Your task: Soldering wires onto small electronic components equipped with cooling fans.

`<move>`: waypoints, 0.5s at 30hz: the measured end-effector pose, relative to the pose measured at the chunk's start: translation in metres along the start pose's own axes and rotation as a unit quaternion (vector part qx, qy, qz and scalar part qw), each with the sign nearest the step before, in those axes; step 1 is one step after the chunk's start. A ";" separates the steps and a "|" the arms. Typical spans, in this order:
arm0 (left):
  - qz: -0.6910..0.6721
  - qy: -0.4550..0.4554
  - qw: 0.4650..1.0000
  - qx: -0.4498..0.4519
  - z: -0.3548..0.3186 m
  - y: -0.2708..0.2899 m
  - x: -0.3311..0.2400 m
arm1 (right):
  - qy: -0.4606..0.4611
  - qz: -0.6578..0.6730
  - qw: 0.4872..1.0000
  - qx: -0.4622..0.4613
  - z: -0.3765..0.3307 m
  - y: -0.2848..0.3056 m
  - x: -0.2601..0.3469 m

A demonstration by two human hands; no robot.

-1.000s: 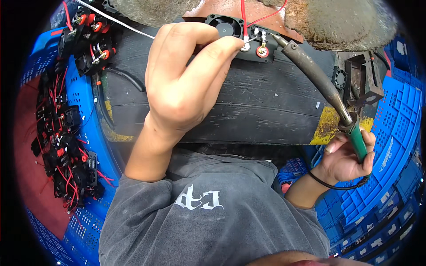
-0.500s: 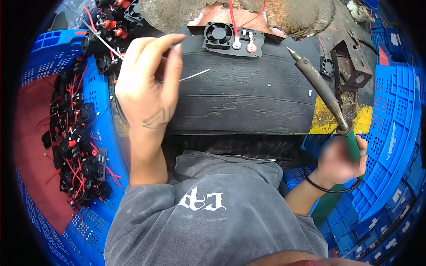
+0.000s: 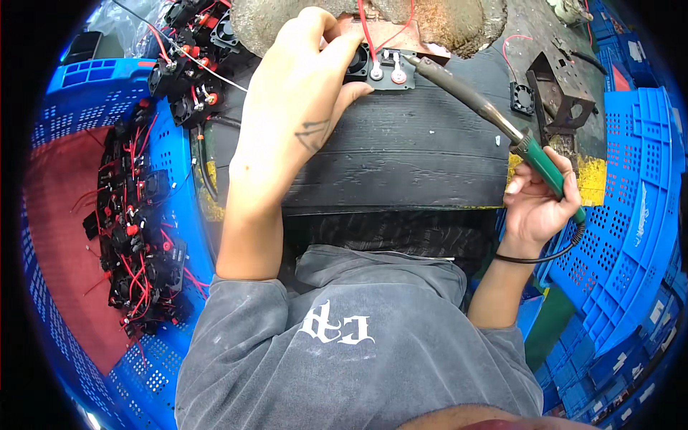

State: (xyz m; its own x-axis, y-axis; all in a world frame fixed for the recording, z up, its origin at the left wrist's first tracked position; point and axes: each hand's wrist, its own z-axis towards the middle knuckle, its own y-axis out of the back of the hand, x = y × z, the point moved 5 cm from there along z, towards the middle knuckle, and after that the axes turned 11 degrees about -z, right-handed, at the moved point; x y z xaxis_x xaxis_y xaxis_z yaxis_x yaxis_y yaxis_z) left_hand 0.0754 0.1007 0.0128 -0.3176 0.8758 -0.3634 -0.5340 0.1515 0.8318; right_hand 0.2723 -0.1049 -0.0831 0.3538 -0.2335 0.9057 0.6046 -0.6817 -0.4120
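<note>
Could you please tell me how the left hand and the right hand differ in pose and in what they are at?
The left hand is at the black panel, partly covering its fan; the right hand grips the soldering iron by its green handle.
The left hand shows its back, whereas the right hand shows its palm side.
Both are bare.

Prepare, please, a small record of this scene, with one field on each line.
Left hand: fingers at the black fan plate, partly hiding its fan; grip unclear
Right hand: holds the soldering iron by its green handle
Iron tip: near the plate's right end; contact unclear
Thin wire: reaches the left hand's outline
Right side: loose fan, metal bracket
Left side: blue basket with fan units
</note>
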 end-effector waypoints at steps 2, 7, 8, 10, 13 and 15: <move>0.006 0.007 1.000 0.015 0.002 -0.001 0.004 | -0.005 -0.009 1.000 0.008 0.002 -0.002 -0.001; -0.012 0.020 0.999 0.029 0.004 -0.006 0.014 | -0.018 -0.027 0.999 0.001 0.002 -0.003 0.001; -0.020 0.021 0.999 0.028 0.003 -0.006 0.016 | -0.020 -0.030 0.999 0.000 0.003 -0.004 0.001; -0.027 0.025 0.999 0.029 0.003 -0.006 0.017 | -0.023 -0.023 0.999 0.001 0.005 -0.005 0.000; -0.043 0.035 0.998 0.019 0.003 -0.008 0.018 | -0.022 -0.028 0.999 0.002 0.006 -0.007 0.001; -0.052 0.037 0.998 0.016 0.004 -0.009 0.018 | -0.022 -0.031 0.999 -0.001 0.006 -0.006 0.001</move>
State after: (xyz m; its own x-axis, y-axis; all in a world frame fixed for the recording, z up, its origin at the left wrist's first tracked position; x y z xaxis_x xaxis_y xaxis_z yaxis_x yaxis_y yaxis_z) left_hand 0.0774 0.1167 0.0003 -0.3192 0.8187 -0.4773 -0.5427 0.2550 0.8003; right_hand 0.2737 -0.0968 -0.0801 0.3474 -0.1605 0.9239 0.6247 -0.6952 -0.3557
